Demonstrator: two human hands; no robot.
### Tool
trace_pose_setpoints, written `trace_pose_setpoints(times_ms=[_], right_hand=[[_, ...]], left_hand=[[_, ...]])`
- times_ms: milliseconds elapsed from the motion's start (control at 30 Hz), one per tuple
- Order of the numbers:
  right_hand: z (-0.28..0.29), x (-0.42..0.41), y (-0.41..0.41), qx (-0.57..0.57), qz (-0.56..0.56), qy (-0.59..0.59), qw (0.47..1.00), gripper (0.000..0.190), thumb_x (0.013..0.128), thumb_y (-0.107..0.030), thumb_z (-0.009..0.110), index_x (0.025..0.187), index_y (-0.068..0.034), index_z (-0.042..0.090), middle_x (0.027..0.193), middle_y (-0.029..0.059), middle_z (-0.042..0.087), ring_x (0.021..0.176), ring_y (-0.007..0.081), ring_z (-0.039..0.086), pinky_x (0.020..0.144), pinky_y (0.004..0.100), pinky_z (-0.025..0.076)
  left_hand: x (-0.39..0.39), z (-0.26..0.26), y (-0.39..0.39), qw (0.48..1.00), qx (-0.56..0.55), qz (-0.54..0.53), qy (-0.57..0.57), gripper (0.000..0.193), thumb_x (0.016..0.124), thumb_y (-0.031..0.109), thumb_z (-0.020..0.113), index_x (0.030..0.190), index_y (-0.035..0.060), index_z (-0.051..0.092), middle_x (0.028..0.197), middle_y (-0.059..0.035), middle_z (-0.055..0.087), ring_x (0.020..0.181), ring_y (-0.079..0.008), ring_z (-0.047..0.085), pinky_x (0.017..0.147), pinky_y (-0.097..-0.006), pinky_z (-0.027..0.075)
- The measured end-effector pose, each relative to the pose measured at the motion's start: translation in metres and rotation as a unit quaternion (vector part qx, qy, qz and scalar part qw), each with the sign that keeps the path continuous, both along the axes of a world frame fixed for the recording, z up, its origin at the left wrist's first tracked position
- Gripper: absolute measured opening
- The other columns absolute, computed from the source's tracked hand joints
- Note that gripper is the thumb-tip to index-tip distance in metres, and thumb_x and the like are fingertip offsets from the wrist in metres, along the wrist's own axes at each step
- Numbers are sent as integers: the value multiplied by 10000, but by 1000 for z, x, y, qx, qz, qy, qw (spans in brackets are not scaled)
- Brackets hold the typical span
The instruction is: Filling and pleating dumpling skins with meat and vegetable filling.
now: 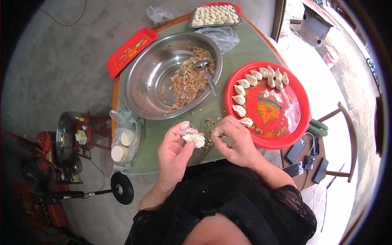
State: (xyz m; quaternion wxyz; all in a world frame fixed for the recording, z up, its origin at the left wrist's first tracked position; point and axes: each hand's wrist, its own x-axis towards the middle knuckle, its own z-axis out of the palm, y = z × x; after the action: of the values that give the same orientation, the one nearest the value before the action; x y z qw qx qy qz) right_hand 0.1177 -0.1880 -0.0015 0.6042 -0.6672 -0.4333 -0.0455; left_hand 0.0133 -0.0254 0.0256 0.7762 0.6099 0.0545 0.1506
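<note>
A pleated dumpling [194,140] rests on the fingers of my left hand [177,145], with the thumb against it. My right hand [234,139] is apart from it, fingers curled and thumb near the fingertips; whether anything small lies between them cannot be told. Beyond my right hand, a round red tray [294,134] bears an arc of dumplings [239,99] along its far and left rim. Ahead stands a large stainless steel basin [147,73] with minced filling [191,81] at its right side. A metal spoon [211,80] lies in the filling, its handle over the rim.
A rectangular tray of dumplings [216,16] stands at the table's far end, near a plastic bag [222,38]. An empty red tray [131,52] leans by the basin. Bagged dough wrappers [120,153] sit at left. Phones [295,150] and cucumbers [317,128] lie on a chair at right.
</note>
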Motion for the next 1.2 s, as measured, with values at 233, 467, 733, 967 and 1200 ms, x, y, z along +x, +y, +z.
trace_pose_setpoints(times_ms=[233,467,733,967,1200], right_hand=[[-3,-1,10,-46,-38,-10,998,159,769,32,633,916,-8,589,827,132,562,793,328,562,700,418,471],[5,-2,15,-64,8,21,998,123,811,-3,631,922,-2,577,817,140,564,783,325,563,689,412,474],[9,-5,18,-60,16,84,995,112,849,33,605,955,2,591,875,128,581,821,280,600,723,362,494],[3,3,10,-21,131,154,979,124,938,-40,571,1034,14,627,919,127,614,879,259,626,761,340,503],[6,3,7,-6,191,253,948,128,951,-84,595,1004,26,631,896,103,599,847,175,605,749,304,504]], left_hand=[[-4,3,4,1000,12,8,10,466,900,-98,520,1349,-49,404,1180,-144,587,1093,-224,609,965,-347,488],[-9,-8,4,973,213,73,-49,570,847,-153,559,1379,-40,390,1203,-135,520,1107,-232,600,949,-347,518],[-9,-12,6,950,290,89,-69,576,830,-146,589,1369,-32,420,1189,-141,520,1084,-231,607,911,-335,548],[-10,-6,10,990,141,4,8,638,844,-130,594,1423,-10,354,1200,-132,539,1084,-188,593,929,-319,518],[-8,-2,4,991,128,-23,24,638,855,-123,595,1430,-19,340,1197,-121,537,1090,-181,587,932,-315,517]])
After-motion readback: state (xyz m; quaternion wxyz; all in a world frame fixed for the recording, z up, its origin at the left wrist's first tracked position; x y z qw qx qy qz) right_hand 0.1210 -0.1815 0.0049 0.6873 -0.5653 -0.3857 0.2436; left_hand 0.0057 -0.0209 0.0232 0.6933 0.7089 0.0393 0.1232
